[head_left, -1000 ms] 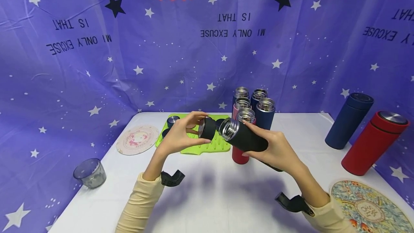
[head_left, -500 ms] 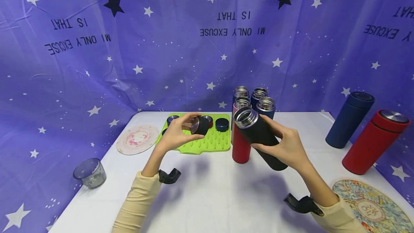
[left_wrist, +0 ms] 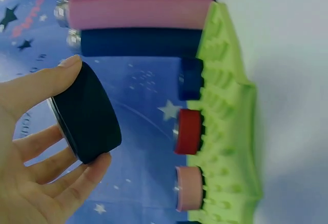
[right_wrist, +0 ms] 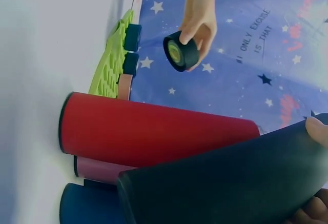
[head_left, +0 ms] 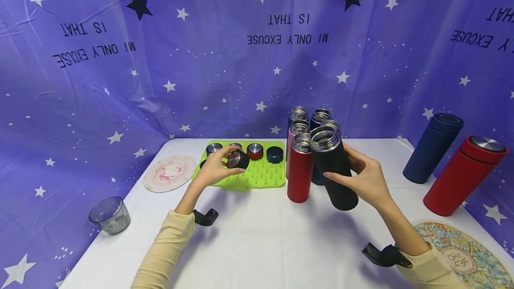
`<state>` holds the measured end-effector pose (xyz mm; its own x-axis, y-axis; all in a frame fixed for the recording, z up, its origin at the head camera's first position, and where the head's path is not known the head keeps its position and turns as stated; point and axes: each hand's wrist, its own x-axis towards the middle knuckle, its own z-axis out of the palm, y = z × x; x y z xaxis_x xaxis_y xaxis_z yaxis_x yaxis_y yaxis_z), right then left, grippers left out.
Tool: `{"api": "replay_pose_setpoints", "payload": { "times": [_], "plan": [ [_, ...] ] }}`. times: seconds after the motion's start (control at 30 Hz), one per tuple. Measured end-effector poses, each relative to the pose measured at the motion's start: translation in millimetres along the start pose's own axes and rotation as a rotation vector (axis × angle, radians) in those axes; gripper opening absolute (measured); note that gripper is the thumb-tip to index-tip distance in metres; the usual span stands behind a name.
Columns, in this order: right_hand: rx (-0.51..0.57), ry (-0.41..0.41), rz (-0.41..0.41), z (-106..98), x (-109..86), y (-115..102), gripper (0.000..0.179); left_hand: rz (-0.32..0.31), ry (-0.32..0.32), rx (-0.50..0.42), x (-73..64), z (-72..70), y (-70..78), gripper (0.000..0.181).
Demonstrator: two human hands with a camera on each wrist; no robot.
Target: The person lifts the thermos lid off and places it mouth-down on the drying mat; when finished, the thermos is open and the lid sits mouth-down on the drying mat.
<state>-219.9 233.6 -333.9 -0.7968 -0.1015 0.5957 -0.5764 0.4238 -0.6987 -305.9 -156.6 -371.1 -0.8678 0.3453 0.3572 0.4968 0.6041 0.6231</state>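
My left hand [head_left: 214, 167] pinches a black bottle lid [left_wrist: 88, 116] between thumb and fingers, held above the green drying mat [head_left: 241, 183]. In the right wrist view the underside of the lid shows a pale inner disc. My right hand [head_left: 367, 175] grips a black thermos bottle [head_left: 336, 177], lidless and slightly tilted, its steel mouth at the top. It overlaps a blue bottle behind it and hangs close beside a lidless red bottle [head_left: 300, 175]. On the mat sit a red lid [head_left: 254, 151], a dark blue lid [head_left: 275, 154] and several others, partly hidden by my left hand.
Behind the red bottle stand a pink bottle [head_left: 294, 141] and several blue ones, all without lids. Capped blue [head_left: 433, 148] and red [head_left: 465, 176] thermoses stand at the right. A patterned round mat [head_left: 462, 253], a pink round mat [head_left: 170, 173] and a glass cup [head_left: 110, 215] lie around.
The lid has come away from the bottle's mouth and moved left and down over the mat. The black bottle has moved right and swung from strongly tilted to nearly upright.
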Motion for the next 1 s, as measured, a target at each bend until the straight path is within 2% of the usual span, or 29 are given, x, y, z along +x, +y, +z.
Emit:
{"api": "replay_pose_setpoints", "payload": {
  "times": [0.2, 0.5, 0.73, 1.0],
  "plan": [
    [0.044, -0.001, 0.027, -1, 0.0, 9, 0.080, -0.070, 0.024, 0.052, 4.0, 9.2, -21.3, 0.071],
    [0.054, 0.036, 0.116, -1, -2.0, 22, 0.076, -0.078, 0.031, 0.103, 8.0, 21.8, -49.4, 0.069],
    [0.138, 0.081, 0.155, 2, -1.2, 35, 0.071, -0.075, 0.043, 0.131, 11.9, 28.5, -63.2, 0.070],
    [0.249, 0.142, 0.236, 7, 0.8, 50, 0.066, -0.107, 0.036, 0.165, 14.4, 33.9, -67.1, 0.072]
  ]
}}
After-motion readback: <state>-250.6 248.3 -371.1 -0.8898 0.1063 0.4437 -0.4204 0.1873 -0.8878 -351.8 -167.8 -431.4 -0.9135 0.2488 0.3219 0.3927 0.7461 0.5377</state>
